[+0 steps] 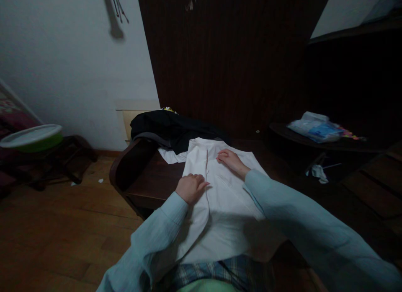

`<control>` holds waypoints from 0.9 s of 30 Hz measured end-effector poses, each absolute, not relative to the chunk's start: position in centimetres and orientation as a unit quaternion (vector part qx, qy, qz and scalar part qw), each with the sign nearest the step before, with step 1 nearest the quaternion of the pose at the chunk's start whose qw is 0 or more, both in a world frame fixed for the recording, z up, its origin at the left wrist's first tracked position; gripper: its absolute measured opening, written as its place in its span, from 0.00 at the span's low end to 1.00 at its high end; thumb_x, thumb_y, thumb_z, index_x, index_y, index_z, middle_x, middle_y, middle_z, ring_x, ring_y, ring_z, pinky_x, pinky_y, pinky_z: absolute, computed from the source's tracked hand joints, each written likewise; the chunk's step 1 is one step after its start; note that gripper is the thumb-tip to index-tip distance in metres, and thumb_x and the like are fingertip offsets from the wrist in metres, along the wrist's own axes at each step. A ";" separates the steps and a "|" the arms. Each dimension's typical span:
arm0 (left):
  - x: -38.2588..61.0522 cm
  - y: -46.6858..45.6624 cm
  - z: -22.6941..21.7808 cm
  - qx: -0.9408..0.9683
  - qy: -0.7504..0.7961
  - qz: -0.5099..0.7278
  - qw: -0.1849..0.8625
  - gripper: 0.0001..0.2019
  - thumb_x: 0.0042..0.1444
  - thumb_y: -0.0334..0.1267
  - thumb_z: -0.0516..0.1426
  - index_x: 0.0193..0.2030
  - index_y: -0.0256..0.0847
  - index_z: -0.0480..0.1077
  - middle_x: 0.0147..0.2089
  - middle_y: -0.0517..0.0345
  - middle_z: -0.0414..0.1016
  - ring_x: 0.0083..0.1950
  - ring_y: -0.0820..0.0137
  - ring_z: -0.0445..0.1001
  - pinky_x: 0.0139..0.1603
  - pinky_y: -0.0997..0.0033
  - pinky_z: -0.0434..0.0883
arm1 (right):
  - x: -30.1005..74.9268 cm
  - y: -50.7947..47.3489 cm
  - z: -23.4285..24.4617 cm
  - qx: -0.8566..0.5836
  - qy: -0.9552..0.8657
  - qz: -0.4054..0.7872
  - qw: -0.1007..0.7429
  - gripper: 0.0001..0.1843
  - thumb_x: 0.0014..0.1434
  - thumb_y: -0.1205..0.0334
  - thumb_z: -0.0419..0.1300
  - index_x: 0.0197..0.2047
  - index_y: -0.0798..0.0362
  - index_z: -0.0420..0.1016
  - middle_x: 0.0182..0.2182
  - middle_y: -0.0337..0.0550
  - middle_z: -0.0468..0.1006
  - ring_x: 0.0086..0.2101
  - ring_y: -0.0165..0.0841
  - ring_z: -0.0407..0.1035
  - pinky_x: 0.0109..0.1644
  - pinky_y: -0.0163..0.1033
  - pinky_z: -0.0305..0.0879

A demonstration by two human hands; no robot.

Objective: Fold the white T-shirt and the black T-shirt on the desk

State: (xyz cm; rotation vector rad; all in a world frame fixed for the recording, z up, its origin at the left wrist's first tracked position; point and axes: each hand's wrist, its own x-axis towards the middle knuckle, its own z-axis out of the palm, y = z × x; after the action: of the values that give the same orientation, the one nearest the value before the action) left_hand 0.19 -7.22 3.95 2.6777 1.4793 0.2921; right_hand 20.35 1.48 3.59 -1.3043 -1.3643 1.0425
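Observation:
A white garment (220,200) lies spread on a dark wooden table (147,183), with a fold or seam running down its middle. My left hand (190,186) rests on the garment's left half, fingers curled together and pinching the fabric by the seam. My right hand (230,160) lies higher up on the right half, palm down, fingers stretched flat on the cloth near the collar. Both arms wear pale blue sleeves.
A heap of black clothing (172,128) and a scrap of white cloth (169,156) lie at the table's far end. A green basin with a white lid (31,138) sits on a low stand at left. A side table at right holds plastic packets (317,127). Dark wood panelling stands behind.

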 end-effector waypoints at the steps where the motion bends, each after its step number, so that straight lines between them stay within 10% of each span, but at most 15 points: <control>1: 0.3 -6.4 4.0 0.877 0.469 0.106 0.025 0.20 0.60 0.48 0.42 0.45 0.40 0.68 0.47 0.50 0.73 0.51 0.63 0.68 0.49 0.63 0.65 | 21.5 1.1 3.7 -0.541 -0.555 0.408 0.484 0.06 0.46 0.71 0.57 0.30 0.54 0.65 0.23 0.35 0.73 0.25 0.25 0.67 0.31 0.30 0.62; 6: 0.6 -3.5 1.5 0.897 0.428 0.111 0.029 0.26 0.58 0.49 0.46 0.59 0.36 0.56 0.63 0.47 0.53 0.64 0.59 0.49 0.60 0.57 0.54 | 29.1 -0.4 4.2 -0.628 -0.537 0.326 0.460 0.08 0.45 0.66 0.59 0.31 0.53 0.67 0.26 0.37 0.73 0.26 0.27 0.67 0.30 0.31 0.61; 19: 0.8 -3.4 0.6 0.887 0.449 0.098 0.043 0.28 0.58 0.52 0.43 0.61 0.38 0.52 0.64 0.49 0.51 0.65 0.59 0.47 0.61 0.56 0.51 | 35.0 -2.7 4.0 -0.762 -0.564 0.265 0.178 0.09 0.45 0.58 0.61 0.23 0.56 0.69 0.21 0.39 0.71 0.25 0.29 0.65 0.27 0.32 0.56; 27: 2.0 -4.1 0.8 0.877 0.470 0.080 0.061 0.29 0.58 0.51 0.43 0.62 0.35 0.51 0.65 0.47 0.48 0.66 0.57 0.44 0.61 0.54 0.49 | 34.2 -2.0 3.9 -0.771 -0.628 0.097 0.036 0.10 0.55 0.62 0.53 0.36 0.60 0.69 0.37 0.52 0.74 0.36 0.34 0.68 0.34 0.32 0.58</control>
State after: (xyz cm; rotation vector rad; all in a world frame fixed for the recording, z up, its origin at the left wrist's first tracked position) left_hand 2.02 -4.07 0.80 2.6519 1.4213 0.2433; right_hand 34.17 -2.00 3.89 -2.3688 -1.9292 0.2991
